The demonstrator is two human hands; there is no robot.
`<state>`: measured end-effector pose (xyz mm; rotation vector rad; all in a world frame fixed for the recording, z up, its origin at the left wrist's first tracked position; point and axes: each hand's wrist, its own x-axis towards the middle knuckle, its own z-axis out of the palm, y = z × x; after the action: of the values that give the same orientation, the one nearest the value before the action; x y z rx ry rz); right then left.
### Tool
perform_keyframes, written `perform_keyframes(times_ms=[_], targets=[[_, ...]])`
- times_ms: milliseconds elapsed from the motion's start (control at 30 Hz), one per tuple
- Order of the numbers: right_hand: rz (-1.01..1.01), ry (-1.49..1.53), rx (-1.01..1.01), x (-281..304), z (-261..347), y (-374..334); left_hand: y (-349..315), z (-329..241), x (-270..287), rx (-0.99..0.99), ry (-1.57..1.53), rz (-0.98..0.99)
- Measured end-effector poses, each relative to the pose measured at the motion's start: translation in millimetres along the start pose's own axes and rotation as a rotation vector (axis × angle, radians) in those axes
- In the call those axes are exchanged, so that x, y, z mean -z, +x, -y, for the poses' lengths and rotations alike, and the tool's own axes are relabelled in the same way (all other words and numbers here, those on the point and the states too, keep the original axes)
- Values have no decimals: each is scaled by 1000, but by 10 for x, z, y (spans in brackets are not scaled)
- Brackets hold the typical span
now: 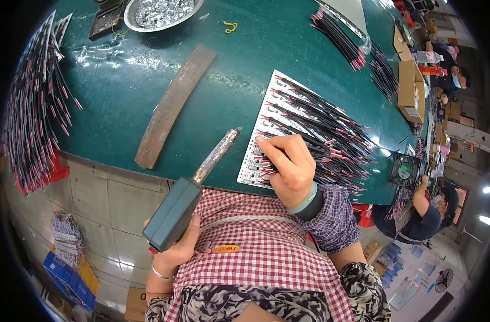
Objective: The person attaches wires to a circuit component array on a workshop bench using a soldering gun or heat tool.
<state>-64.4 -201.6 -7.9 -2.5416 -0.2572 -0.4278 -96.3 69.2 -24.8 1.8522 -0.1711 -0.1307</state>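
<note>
**Soldering iron and white board at the green table**

Far left, we see a wire pile [38, 112] drooping past the green table's [113, 115] edge, then a brown bar [175, 107]. Our left hand [181, 246] wraps its fingers round the soldering iron [172, 214], tip just beside the white board [246, 173]. That lies at the near edge under black wires [309, 110]; our right hand [294, 170] bends over it, but we cannot tell whether its fingers grip anything.

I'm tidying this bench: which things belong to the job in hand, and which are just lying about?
Job in hand:
dark green tool, held in the left hand
white board with black wires, under the right hand

Untouched, seemingly just lying about:
brown bar
yellow loop
metal bowl of silvery scraps
cardboard box
</note>
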Motion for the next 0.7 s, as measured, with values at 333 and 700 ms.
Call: perform_keyframes(times_ms=[333,700], targets=[[7,-48,17,-20,17,-8,-19,-14,21,68,7,105],[36,-69,36,-10,18,-6,77,-92,10,48,69,193]])
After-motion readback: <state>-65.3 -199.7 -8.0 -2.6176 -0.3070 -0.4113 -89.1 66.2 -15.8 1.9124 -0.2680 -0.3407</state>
